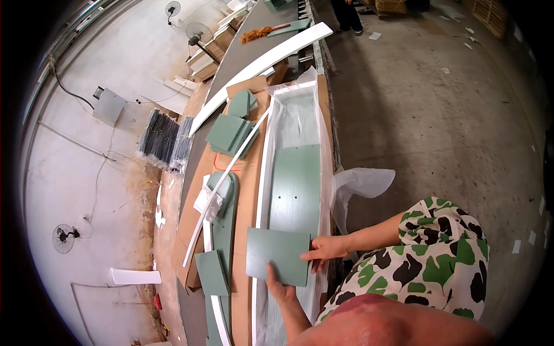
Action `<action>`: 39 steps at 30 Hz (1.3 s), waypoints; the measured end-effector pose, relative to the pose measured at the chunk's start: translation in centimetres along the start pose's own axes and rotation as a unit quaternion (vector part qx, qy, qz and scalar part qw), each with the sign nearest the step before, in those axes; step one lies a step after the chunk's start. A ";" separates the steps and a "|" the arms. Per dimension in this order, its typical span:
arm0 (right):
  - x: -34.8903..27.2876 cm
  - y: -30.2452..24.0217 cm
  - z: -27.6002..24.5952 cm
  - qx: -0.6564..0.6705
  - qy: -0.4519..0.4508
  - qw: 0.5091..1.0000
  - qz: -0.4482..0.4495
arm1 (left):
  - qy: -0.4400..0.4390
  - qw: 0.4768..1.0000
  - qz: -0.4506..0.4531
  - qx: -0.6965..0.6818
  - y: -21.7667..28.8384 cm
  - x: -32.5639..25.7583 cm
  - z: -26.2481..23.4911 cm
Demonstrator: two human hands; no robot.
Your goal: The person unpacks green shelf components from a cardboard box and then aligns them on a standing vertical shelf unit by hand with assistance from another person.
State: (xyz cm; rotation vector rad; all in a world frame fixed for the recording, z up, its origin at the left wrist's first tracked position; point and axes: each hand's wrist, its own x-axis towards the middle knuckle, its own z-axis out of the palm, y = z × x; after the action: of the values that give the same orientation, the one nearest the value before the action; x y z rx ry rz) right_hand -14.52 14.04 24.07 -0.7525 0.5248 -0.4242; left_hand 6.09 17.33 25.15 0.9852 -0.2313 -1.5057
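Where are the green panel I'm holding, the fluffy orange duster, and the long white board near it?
Green panel [279, 252]: head view, middle of its upper face.
Orange duster [258, 34]: head view, its fluffy end.
Long white board [257, 65]: head view, its broad face near the middle.

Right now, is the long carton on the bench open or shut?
Open: no lid covers the carton; the long green panel inside shows, partly hidden by the handheld green board.
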 end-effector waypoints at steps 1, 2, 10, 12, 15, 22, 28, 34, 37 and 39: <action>0.0 0.1 -0.1 -0.010 -0.005 1.000 0.016 | -0.005 1.000 0.000 -0.006 0.1 0.1 -0.7; -0.1 0.3 -0.3 -0.031 -0.009 0.999 0.017 | 0.003 1.000 0.004 0.001 0.2 0.1 -1.0; -2.2 0.7 -3.8 -0.106 -0.001 0.994 -0.004 | 0.088 0.996 0.013 0.015 0.1 0.4 -5.1; -2.7 0.7 -4.9 -0.092 0.017 0.996 -0.002 | 0.080 0.996 0.021 0.018 -0.3 -0.2 -4.4; -3.7 0.1 -5.7 -0.074 0.047 0.996 0.003 | 0.106 0.993 0.020 0.041 -0.8 -0.7 -3.6; -3.9 0.7 -6.9 -0.054 0.054 0.997 -0.001 | 0.148 0.983 0.011 0.108 -1.7 0.5 -6.7; -5.3 1.1 -8.7 -0.074 0.117 0.990 -0.010 | 0.175 0.977 -0.011 0.125 -2.8 2.3 -11.1; -11.0 1.2 -9.9 -0.006 0.266 0.963 -0.035 | 0.219 0.954 0.025 0.206 -3.6 2.5 -11.0; -13.9 1.0 -12.4 -0.011 0.297 0.955 -0.013 | 0.295 0.889 0.081 0.340 -3.6 2.1 -11.1; -15.6 0.9 -15.4 -0.013 0.325 0.945 -0.005 | 0.365 0.820 0.088 0.431 -3.7 2.5 -10.0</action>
State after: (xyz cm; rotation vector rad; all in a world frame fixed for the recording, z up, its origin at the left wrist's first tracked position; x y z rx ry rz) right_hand -35.76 14.89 18.57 -0.6292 1.1479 -0.6811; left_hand 10.58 19.89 15.44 2.1260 -0.4452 -0.7103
